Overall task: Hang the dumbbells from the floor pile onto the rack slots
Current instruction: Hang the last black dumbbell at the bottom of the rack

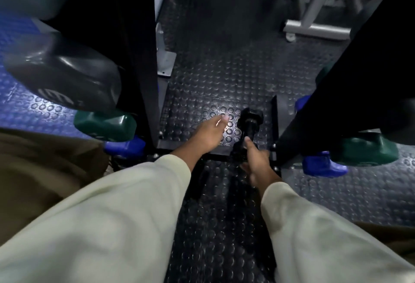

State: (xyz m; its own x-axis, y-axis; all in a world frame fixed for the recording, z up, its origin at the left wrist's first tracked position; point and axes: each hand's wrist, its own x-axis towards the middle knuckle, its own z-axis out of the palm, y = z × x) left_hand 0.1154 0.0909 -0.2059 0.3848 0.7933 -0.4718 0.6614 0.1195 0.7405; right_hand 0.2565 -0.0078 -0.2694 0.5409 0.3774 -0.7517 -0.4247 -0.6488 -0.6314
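- The rack stands as two black uprights, one to the left and one to the right, with studded rubber floor between them.
- On the left upright hang a large black dumbbell, a green one below it and a blue one lowest.
- On the right upright I can see a green dumbbell and a blue one beneath it, plus another blue end further back.
- The right hand grips the handle of a small black dumbbell, thumb laid along it; the dumbbell sits low between the uprights, over the rack's base bar.
- The left hand is spread flat, fingers straight, reaching down toward the floor just beside that dumbbell, not touching it.
- The large black dumbbell carries raised markings on its face, too blurred to read.
- Pale sleeves cover both arms.
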